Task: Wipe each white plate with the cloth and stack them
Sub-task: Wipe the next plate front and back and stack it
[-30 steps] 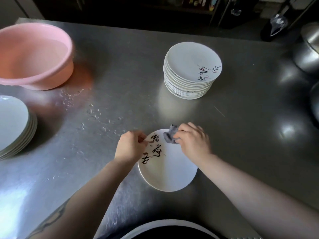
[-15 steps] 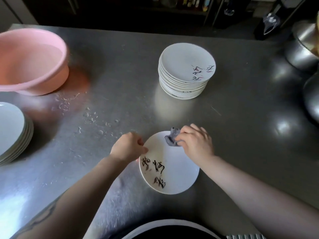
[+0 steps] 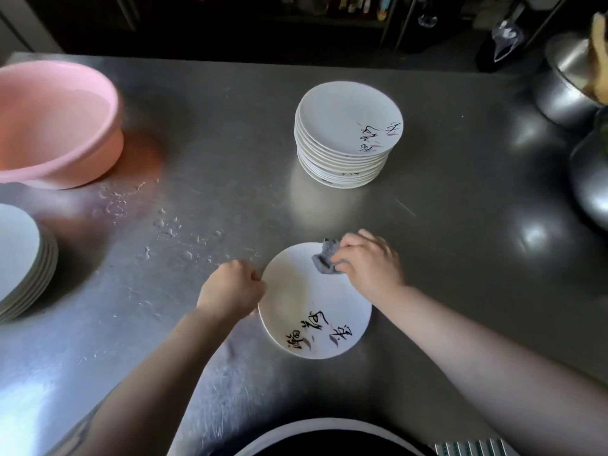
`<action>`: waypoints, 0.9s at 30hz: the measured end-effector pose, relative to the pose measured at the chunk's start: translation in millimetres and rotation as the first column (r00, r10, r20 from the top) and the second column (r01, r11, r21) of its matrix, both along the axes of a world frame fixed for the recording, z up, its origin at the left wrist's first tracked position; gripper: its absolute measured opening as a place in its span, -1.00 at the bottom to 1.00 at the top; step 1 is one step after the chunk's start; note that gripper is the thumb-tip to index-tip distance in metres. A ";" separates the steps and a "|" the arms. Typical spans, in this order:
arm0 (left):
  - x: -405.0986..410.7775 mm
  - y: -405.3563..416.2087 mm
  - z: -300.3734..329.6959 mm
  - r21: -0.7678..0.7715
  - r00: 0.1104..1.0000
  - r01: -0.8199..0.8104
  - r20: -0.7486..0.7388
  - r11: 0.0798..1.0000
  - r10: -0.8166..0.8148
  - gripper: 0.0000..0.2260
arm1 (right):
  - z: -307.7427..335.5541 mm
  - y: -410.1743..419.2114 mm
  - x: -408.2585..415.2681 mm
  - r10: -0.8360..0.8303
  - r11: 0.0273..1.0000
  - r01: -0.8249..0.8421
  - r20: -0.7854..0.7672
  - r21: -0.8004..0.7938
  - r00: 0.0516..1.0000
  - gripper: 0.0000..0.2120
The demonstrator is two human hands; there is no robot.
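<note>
A white plate (image 3: 306,301) with black brush lettering along its near edge lies on the steel table (image 3: 230,159) in front of me. My left hand (image 3: 230,291) grips its left rim. A small grey cloth (image 3: 324,260) is bunched on the plate's far edge, pinched under the fingers of my right hand (image 3: 368,263). A tall stack of white plates (image 3: 345,136) with the same lettering stands further back, right of centre. Another stack of white plates (image 3: 19,258) sits at the left edge, partly cut off.
A pink basin (image 3: 56,126) stands at the back left, with water drops on the table (image 3: 171,225) beside it. Metal pots (image 3: 572,87) line the right edge. A dark bowl rim (image 3: 329,436) shows at the bottom of the view.
The plate has turned under my hands: its lettering went from the far left edge round to the near edge. My right hand kept the cloth at the plate's far rim.
</note>
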State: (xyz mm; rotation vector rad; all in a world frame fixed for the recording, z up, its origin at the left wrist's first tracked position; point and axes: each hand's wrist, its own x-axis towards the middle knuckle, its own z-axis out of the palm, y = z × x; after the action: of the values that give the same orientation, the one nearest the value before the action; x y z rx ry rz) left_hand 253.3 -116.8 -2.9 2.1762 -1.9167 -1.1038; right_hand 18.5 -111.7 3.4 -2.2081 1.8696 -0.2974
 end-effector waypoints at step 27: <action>-7.8 -9.9 -9.1 -0.110 0.997 0.042 -0.064 0.993 -0.050 -0.77 | -0.6 -6.7 5.4 0.006 0.999 -0.004 -0.057 0.040 0.998 -0.87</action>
State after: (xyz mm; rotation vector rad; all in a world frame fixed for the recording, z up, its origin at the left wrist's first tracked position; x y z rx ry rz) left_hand 245.5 -126.8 -12.1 2.0230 -1.9589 -1.0385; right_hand 23.9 -118.4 2.8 -2.2170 1.8822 -0.1969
